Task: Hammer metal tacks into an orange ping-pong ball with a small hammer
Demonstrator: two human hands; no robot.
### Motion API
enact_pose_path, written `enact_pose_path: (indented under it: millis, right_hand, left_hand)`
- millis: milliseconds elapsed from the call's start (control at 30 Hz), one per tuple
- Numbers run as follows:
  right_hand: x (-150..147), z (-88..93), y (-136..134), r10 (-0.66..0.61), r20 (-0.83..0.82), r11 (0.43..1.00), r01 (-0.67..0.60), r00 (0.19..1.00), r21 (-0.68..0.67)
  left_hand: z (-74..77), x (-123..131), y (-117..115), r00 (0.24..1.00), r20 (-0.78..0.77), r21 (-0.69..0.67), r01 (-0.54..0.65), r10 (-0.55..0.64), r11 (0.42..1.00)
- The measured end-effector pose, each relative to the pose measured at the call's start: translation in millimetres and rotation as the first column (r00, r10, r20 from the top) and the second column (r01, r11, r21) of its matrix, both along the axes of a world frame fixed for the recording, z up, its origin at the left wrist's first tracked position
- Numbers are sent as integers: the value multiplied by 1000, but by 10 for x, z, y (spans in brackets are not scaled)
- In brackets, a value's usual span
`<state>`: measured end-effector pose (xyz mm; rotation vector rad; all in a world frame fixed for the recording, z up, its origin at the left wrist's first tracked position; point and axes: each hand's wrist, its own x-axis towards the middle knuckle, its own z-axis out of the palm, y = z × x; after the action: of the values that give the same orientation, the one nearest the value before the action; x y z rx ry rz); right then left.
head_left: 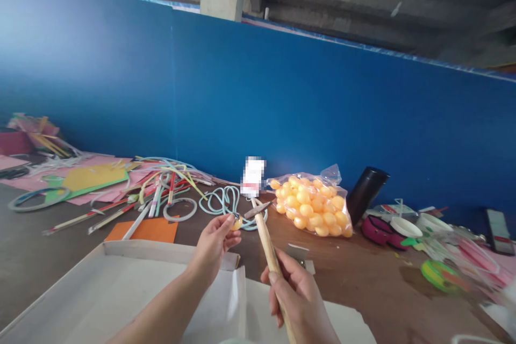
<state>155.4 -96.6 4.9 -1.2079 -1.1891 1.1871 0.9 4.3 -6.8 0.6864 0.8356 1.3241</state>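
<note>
My left hand (215,244) pinches a small yellow-orange ball (237,222) between thumb and fingers. A dark, shiny spot shows on the ball near the thumb; I cannot make out what it is. My right hand (296,293) is wrapped round the wooden handle of a hammer (265,239), which stands with its metal head up, just right of the ball and apart from it. Behind the hammer, a clear plastic bag (310,204) is full of similar yellow-orange balls. Below both forearms lies an open white cardboard box (161,279).
Pale blue tubing (223,200), sticks and coloured paper (94,177) cover the left side. A black cylinder (366,193) leans beside the bag. To the right are white bowls (405,227), a green tape roll (437,275) and a phone (500,231). A blue partition (322,102) closes the back.
</note>
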Motion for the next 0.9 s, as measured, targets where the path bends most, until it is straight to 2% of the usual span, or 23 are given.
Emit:
enact_pose_path:
  millis: [233,500,667,767,900]
  right_hand:
    - [-39,77,16,21,61,996,-15,998,-86]
    - [2,-73,69,127,128,971,-96,984,-220]
    - [-74,-26,27,107,245,969,-45,964,-244]
    - [-84,16,2,141,284,966,-69,948,-250]
    - [-62,36,-24,97,470,987,-23,878,-161]
  left_hand:
    - [-18,-5,-10,999,-33,9,-13,13,1000]
    - [5,4,-31,998,-66,14,-11,11,1000]
    - [6,4,-43,998,-63,23,-2,4,1000]
    - [15,4,-50,997,-71,16,-5,6,1000]
    - [18,5,-50,997,-77,29,1,1,1000]
